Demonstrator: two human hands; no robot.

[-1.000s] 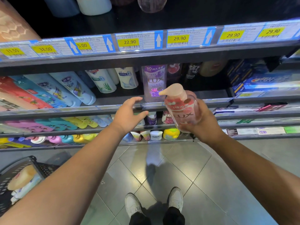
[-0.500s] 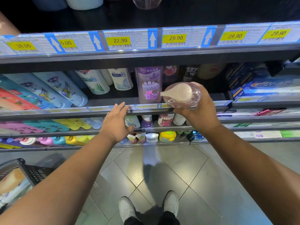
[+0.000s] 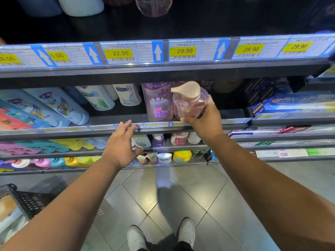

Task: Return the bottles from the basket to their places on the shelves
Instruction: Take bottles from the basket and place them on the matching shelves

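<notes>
Tip for this bit: keep the pump bottle upright and slide it straight back into the gap just right of the purple bottle. Get the base over the shelf lip first, spout facing out.

Right hand grips it low round the body, fingers curled behind and thumb in front. So the bottle sits above the hand at the shelf's front edge. Can't tell if the base is down yet.

Left hand holds nothing, fingers flat, tips at the lip further left. Basket is near left.
</notes>
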